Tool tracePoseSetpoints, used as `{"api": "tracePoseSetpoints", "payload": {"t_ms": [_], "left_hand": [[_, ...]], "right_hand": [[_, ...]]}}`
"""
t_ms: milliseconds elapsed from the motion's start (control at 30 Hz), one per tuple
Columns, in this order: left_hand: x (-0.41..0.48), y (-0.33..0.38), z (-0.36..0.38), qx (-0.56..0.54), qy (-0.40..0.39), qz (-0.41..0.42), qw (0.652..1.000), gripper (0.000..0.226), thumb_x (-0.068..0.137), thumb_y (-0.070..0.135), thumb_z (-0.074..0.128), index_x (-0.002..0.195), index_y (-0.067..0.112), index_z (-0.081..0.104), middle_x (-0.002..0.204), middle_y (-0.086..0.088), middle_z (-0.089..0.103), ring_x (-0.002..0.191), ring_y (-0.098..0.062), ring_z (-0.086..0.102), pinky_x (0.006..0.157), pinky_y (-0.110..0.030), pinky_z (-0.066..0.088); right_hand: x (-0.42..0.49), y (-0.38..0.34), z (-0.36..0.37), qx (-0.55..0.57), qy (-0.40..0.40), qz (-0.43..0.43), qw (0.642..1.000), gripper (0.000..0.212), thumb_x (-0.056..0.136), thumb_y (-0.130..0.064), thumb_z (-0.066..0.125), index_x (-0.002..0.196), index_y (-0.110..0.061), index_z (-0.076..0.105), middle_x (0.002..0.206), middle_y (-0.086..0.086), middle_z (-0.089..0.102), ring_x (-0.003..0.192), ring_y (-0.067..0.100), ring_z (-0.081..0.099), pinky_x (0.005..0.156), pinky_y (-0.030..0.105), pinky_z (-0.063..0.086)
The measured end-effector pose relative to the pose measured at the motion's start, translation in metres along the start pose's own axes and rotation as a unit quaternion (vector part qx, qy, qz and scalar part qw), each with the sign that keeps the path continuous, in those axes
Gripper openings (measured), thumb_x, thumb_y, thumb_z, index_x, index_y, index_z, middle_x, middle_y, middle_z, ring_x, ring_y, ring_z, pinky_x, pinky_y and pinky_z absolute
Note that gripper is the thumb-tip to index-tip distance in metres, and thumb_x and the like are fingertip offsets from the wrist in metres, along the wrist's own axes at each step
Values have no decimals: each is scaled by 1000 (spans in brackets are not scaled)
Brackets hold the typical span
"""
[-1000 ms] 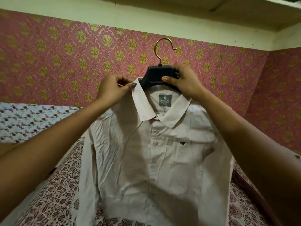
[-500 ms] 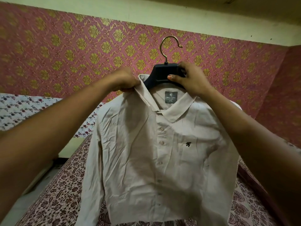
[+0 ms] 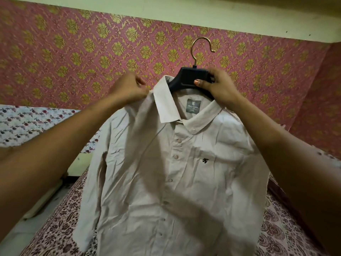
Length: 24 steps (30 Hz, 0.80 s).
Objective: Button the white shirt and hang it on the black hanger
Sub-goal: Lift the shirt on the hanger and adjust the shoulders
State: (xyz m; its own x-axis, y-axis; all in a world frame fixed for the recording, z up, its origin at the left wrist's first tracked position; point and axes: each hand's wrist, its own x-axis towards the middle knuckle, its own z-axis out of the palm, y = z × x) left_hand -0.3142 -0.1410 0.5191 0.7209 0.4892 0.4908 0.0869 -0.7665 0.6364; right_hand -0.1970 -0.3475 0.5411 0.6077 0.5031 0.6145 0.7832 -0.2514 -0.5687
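Above the patterned bedspread, the buttoned white cotton shirt hangs lengthwise from the black plastic hanger, collar up; right hand grips the hanger, left hand pinches the shoulder fabric.

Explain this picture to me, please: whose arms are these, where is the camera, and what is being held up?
There is no machine here. A person wears a camera on the head, so you see their own two arms reaching forward. The right hand grips the black hanger just under its gold hook. The left hand pinches the shoulder of the white shirt, which hangs buttoned on that hanger. Below lies a bed with a patterned cover; behind is pink and gold wallpaper.
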Motion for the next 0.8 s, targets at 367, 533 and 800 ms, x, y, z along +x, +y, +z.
{"api": "tracePoseSetpoints", "payload": {"t_ms": [367,533,800], "left_hand": [[-27,-67,17,358,157,252,885,72,66,75,58,92,8,54,81,-10,59,65,-24,54,52,-30,43],[-35,-96,-2,-105,-62,107,987,49,80,75,33,75,35,61,66,16,57,58,-4,49,56,-24,35],[-38,-104,-4,128,80,184,971,20,90,21,58,83,4,64,61,6,50,53,-9,42,50,-21,29]], "right_hand": [[1,-1,-4,-9,-35,-31,999,31,89,-19,61,118,-11,57,107,0,62,102,17,58,91,32,49],[3,8,-19,36,-4,-15,999,32,89,-15,60,120,-8,57,96,-4,63,84,4,61,73,14,52],[1,16,-31,10,-18,-16,1000,27,89,-15,60,116,-12,56,89,-11,61,82,1,58,66,11,49]]}}
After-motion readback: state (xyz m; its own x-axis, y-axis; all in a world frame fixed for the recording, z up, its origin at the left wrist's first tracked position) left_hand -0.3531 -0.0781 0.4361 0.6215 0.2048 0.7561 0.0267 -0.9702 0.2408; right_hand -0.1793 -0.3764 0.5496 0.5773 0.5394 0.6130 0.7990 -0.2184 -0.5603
